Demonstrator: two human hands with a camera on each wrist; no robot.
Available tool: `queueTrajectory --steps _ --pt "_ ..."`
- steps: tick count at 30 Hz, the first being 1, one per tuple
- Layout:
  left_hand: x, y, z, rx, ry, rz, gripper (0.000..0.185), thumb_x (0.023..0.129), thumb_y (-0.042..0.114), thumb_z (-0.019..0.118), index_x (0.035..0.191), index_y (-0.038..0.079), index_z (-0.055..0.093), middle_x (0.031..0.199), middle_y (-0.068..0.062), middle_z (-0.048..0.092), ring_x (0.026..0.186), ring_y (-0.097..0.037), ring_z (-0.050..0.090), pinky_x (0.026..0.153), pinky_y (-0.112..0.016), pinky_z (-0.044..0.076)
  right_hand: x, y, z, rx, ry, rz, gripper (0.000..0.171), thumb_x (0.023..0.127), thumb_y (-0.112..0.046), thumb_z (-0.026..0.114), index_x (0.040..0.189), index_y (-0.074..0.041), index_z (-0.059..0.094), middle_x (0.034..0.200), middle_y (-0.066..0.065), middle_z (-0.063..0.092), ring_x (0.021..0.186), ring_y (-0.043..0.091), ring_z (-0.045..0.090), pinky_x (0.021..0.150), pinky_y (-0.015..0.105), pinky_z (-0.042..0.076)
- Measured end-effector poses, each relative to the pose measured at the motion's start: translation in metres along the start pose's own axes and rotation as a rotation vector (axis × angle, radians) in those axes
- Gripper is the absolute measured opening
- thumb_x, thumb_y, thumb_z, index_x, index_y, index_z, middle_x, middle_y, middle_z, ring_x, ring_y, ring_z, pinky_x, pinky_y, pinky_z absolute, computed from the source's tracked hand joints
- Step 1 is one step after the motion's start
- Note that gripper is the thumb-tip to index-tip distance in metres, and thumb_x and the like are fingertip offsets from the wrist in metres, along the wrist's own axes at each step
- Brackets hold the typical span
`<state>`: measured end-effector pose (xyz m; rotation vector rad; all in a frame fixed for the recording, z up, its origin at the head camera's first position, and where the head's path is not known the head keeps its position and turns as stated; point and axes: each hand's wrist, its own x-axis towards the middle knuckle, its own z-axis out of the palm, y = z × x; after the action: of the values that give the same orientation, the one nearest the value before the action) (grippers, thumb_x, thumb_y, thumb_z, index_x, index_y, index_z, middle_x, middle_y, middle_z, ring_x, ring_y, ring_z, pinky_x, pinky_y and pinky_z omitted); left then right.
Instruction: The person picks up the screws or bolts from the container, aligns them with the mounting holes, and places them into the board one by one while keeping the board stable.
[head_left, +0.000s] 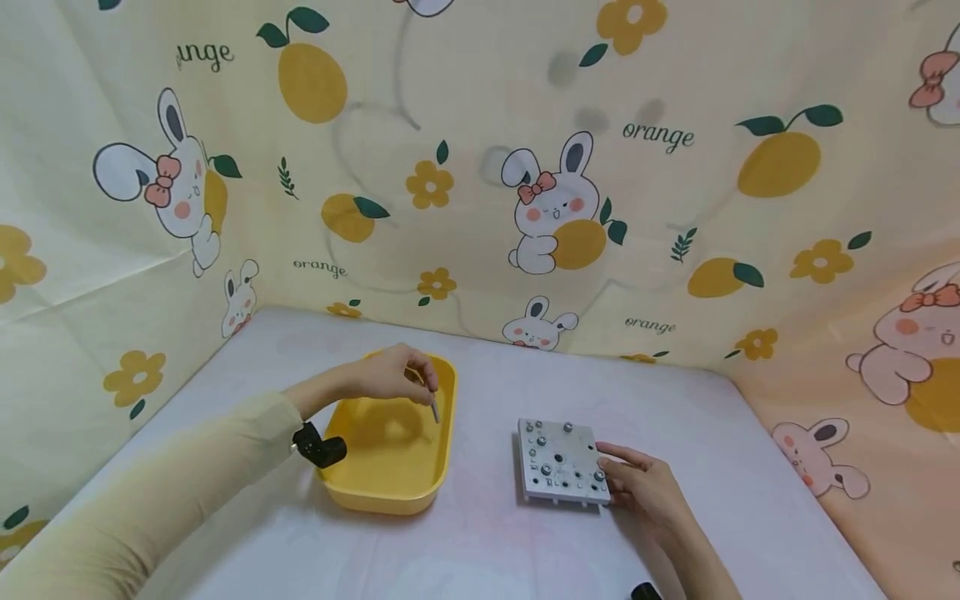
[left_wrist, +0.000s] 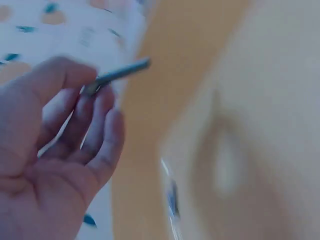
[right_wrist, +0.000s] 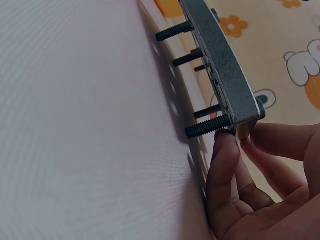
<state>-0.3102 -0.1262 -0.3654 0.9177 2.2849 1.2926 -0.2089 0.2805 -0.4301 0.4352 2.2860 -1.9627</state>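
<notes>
My left hand (head_left: 393, 375) is over the yellow tray (head_left: 446, 454), its thumb and fingertips pinching one end of a slim metal rod (left_wrist: 124, 71). The rod's other end sticks out free and points down toward the tray floor in the head view. On the right, my right hand (head_left: 645, 492) holds a square grey metal plate (head_left: 573, 450) by its right edge, thumb and fingers at one corner. Several screw heads and small dark holes dot the plate's top. Threaded screw shafts (right_wrist: 210, 127) stick out of its underside, as the right wrist view shows.
A white tabletop (head_left: 487, 533) lies under the tray and plate. Printed cloth walls (head_left: 465, 275) with rabbits and oranges rise at the back and both sides. Inside the tray in the left wrist view is a small, blurred, shiny item (left_wrist: 172, 197).
</notes>
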Motion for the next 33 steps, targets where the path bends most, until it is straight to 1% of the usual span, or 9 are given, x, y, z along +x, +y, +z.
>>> queueTrajectory --steps 4,8,13,16,20,23,26,30,33 --pt "0.006 0.026 0.013 -0.118 0.134 0.035 0.020 0.091 0.014 0.072 0.105 0.001 0.065 0.100 -0.009 0.067 0.092 -0.024 0.062 0.084 -0.036 0.052 0.002 -0.003 0.001 -0.012 -0.005 -0.014 0.043 0.092 -0.016 0.070 0.131 -0.002 0.061 0.105 0.011 0.071 0.079 0.023 0.066 0.064 0.031 0.055" --pt "0.011 0.056 0.039 -0.199 0.189 0.072 0.019 0.089 0.010 0.073 0.105 0.002 0.066 0.100 -0.010 0.066 0.092 -0.025 0.064 0.086 -0.035 0.053 0.002 -0.002 0.001 -0.005 -0.012 -0.019 0.044 0.092 -0.016 0.071 0.132 -0.001 0.061 0.104 0.011 0.071 0.078 0.023 0.066 0.064 0.031 0.055" --pt "0.018 0.083 0.073 -0.254 0.269 0.124 0.015 0.089 0.011 0.074 0.102 0.006 0.068 0.099 -0.008 0.066 0.088 -0.023 0.065 0.082 -0.031 0.053 0.001 -0.002 0.000 -0.010 -0.011 -0.027 0.043 0.092 -0.015 0.070 0.132 -0.001 0.060 0.103 0.012 0.071 0.077 0.022 0.066 0.062 0.030 0.054" --pt "0.023 0.094 0.091 -0.236 0.340 0.145 0.012 0.089 0.014 0.074 0.100 0.011 0.069 0.096 -0.003 0.067 0.086 -0.021 0.064 0.078 -0.030 0.053 0.001 -0.002 -0.001 -0.023 -0.007 -0.027 0.043 0.092 -0.015 0.069 0.132 -0.002 0.061 0.104 0.012 0.071 0.078 0.022 0.065 0.062 0.030 0.054" --pt "0.030 0.097 0.117 -0.174 0.412 0.150 0.008 0.089 0.014 0.074 0.096 0.017 0.071 0.090 0.004 0.068 0.081 -0.016 0.063 0.074 -0.029 0.053 0.001 -0.002 -0.001 -0.041 0.000 -0.023 0.043 0.092 -0.017 0.070 0.132 -0.002 0.061 0.104 0.012 0.071 0.076 0.021 0.065 0.062 0.029 0.054" --pt "0.039 0.091 0.136 -0.149 0.455 0.134 0.007 0.089 0.014 0.073 0.094 0.019 0.072 0.088 0.008 0.068 0.080 -0.012 0.063 0.074 -0.027 0.053 0.001 -0.001 -0.001 -0.045 0.007 -0.018 0.042 0.092 -0.017 0.070 0.131 -0.003 0.063 0.103 0.012 0.071 0.075 0.021 0.065 0.062 0.030 0.054" --pt "0.049 0.083 0.151 -0.154 0.501 0.126 0.008 0.089 0.012 0.073 0.094 0.018 0.073 0.087 0.010 0.068 0.079 -0.009 0.063 0.074 -0.025 0.053 0.001 0.000 0.000 -0.035 0.010 -0.009 0.041 0.092 -0.017 0.070 0.130 -0.003 0.063 0.101 0.012 0.071 0.075 0.021 0.065 0.062 0.030 0.054" --pt "0.059 0.078 0.167 -0.220 0.543 0.116 0.008 0.089 0.012 0.073 0.095 0.017 0.075 0.087 0.010 0.069 0.079 -0.008 0.063 0.074 -0.025 0.052 0.001 0.000 -0.001 -0.027 0.008 -0.002 0.041 0.093 -0.016 0.069 0.131 -0.002 0.062 0.102 0.012 0.071 0.075 0.021 0.066 0.062 0.030 0.054" --pt "0.064 0.074 0.176 -0.287 0.554 0.098 0.008 0.089 0.013 0.074 0.096 0.017 0.076 0.088 0.010 0.070 0.080 -0.008 0.063 0.074 -0.025 0.052 0.000 0.001 -0.002 -0.037 0.012 0.000 0.041 0.093 -0.017 0.069 0.131 -0.003 0.062 0.103 0.011 0.071 0.076 0.021 0.066 0.062 0.030 0.054"
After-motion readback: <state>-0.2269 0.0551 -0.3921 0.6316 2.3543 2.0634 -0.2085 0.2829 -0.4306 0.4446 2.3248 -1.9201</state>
